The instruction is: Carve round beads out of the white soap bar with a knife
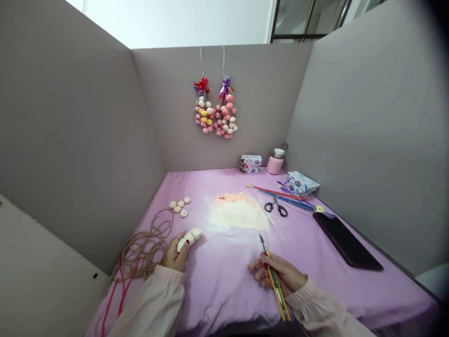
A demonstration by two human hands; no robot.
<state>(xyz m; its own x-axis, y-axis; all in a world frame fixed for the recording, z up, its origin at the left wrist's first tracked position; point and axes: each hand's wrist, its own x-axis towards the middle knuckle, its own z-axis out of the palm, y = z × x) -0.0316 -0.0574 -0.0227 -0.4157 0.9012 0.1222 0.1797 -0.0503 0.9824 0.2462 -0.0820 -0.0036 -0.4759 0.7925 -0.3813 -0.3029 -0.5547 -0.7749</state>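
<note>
My left hand [176, 255] is closed round a white soap bar [190, 239] with grooves cut across it. In my right hand [280, 274] is a yellow utility knife [275, 284], its blade out and pointing away from me. The knife is apart from the soap. Beyond both hands a heap of pale soap shavings [238, 215] is spread on the cloth, with orange-pink crumbs [235, 199] along its far side. Several small round white soap pieces [177, 209] with holes lie past my left hand.
Tangled brown cord [140, 255] and red string [121, 285] lie at the left. Black-handled scissors [276, 206], coloured stems [284, 194], a dark phone [345, 241], boxes [301, 181] and a pink jar [275, 163] are at the right. Bead-like bunches [224, 114] hang on the grey partition [259, 103].
</note>
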